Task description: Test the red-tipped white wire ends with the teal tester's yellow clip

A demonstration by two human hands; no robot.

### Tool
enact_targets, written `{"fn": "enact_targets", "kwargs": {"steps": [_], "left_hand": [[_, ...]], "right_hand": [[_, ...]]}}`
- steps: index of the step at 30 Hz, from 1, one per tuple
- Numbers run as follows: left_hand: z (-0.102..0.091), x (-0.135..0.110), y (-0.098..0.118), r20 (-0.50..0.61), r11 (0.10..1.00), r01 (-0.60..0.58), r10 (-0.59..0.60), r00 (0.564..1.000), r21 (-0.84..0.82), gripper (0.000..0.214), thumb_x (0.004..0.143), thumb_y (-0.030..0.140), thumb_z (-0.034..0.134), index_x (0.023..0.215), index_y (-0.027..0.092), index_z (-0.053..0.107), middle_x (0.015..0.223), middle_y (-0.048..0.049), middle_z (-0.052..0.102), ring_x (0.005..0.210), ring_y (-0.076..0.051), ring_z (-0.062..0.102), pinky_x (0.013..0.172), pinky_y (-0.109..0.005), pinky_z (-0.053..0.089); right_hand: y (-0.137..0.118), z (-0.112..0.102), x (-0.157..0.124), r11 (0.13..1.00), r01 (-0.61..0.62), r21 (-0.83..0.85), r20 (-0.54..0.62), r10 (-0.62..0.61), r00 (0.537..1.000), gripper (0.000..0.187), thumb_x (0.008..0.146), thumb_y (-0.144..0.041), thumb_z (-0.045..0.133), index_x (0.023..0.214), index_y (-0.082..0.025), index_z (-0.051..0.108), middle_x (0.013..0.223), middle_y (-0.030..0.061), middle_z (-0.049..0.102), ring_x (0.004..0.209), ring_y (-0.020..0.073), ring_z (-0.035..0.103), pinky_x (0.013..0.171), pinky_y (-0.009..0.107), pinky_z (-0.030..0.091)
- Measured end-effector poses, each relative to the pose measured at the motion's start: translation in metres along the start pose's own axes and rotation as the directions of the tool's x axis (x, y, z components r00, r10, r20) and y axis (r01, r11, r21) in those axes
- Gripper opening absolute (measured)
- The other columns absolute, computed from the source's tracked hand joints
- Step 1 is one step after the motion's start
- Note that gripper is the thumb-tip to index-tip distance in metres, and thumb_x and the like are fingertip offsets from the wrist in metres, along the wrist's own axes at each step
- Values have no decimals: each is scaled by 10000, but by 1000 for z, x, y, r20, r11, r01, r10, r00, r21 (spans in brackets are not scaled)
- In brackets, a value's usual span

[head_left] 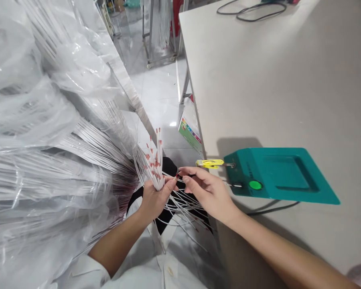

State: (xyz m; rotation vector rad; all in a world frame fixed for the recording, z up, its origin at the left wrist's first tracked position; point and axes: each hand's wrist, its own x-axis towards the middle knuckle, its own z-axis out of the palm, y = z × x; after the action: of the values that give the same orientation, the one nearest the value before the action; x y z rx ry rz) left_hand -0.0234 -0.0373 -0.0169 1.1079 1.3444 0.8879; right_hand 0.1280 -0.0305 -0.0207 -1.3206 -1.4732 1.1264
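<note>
My left hand [158,196] is closed around a bunch of thin white wires [153,162] whose reddish-copper tips point up. Its thumb and forefinger meet the fingertips of my right hand [207,192] just right of the bunch. There my right hand pinches something small and dark, perhaps a probe tip or a wire end; I cannot make it out. More loose white wires hang below both hands over my lap. Close to the right hand, a yellow clip [210,163] is attached to a metal terminal of a teal device [284,172] with a lit green button [255,185].
Plastic-wrapped bundles of white wire [90,172] fill the left side. The grey table [276,92] extends on the right, with a black cable [252,16] at its far end. A printed bag [189,126] leans below the table edge. A wheeled rack [156,36] stands behind.
</note>
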Motion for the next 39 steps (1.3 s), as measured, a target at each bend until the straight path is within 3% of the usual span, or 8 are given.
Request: {"fn": "enact_targets", "kwargs": {"steps": [6, 13, 18, 22, 25, 28, 34, 39], "left_hand": [[2, -1, 8, 79, 1000, -13, 14, 997, -13, 314, 752, 421, 590, 653, 130, 654, 513, -1, 549, 537, -113, 507, 524, -230, 385], [2, 0, 1, 108, 999, -45, 45, 993, 5, 313, 747, 398, 602, 710, 99, 683, 665, -65, 649, 640, -152, 571, 627, -264, 448], [4, -5, -2, 7, 952, -230, 234, 972, 200, 237, 790, 292, 546, 677, 130, 677, 691, -48, 656, 648, -145, 565, 641, -252, 443], [2, -9, 0, -3, 893, -305, 324, 946, 330, 215, 793, 243, 527, 675, 139, 673, 619, -28, 620, 573, -121, 517, 578, -230, 414], [2, -12, 1, -22, 883, -325, 352, 936, 339, 231, 793, 230, 524, 615, 144, 643, 631, -30, 624, 601, -129, 531, 612, -236, 420], [3, -15, 2, -35, 894, -310, 339, 940, 325, 232, 796, 224, 519, 611, 149, 636, 641, -28, 620, 632, -137, 537, 633, -240, 419], [1, -15, 10, -91, 969, -137, 158, 983, 207, 210, 771, 301, 564, 747, 131, 684, 567, 1, 579, 495, -98, 453, 508, -220, 377], [-2, -8, 7, 2, 986, -93, 93, 996, 135, 173, 759, 248, 566, 707, 115, 665, 625, -27, 620, 557, -107, 497, 537, -222, 406]], "right_hand": [[2, -2, 2, 921, 325, -214, 86, -314, 946, 170, 868, -215, 475, 785, -187, 620, 759, 44, 663, 699, 135, 618, 621, 245, 509], [6, -9, 1, 410, 631, -658, 251, -671, 697, 152, 842, -136, 458, 841, -139, 610, 773, 76, 657, 676, 163, 603, 614, 272, 453], [-8, -8, -1, 697, 447, -561, 205, -405, 891, 237, 855, -196, 401, 698, -166, 576, 636, 37, 567, 551, 128, 520, 498, 249, 363], [-22, -7, 0, 994, -67, -85, 253, 86, 964, 277, 814, -361, 473, 606, -182, 514, 497, -26, 440, 445, 92, 391, 427, 227, 299], [-25, -5, 1, 769, -501, 397, 431, 326, 841, 318, 679, -442, 621, 576, -182, 467, 464, -76, 353, 355, 40, 270, 357, 200, 222], [-21, -3, 2, 524, -657, 543, 553, 365, 749, 342, 574, -413, 718, 565, -172, 475, 475, -86, 363, 325, 20, 267, 327, 188, 241], [-9, 1, 2, 782, -441, 441, 306, 330, 893, 336, 736, -496, 587, 757, -161, 588, 590, -28, 511, 391, 68, 447, 383, 221, 394], [-5, -2, -1, 983, 164, -82, 206, -144, 968, 231, 875, -303, 441, 818, -170, 621, 757, 51, 638, 637, 132, 580, 574, 261, 465]]}}
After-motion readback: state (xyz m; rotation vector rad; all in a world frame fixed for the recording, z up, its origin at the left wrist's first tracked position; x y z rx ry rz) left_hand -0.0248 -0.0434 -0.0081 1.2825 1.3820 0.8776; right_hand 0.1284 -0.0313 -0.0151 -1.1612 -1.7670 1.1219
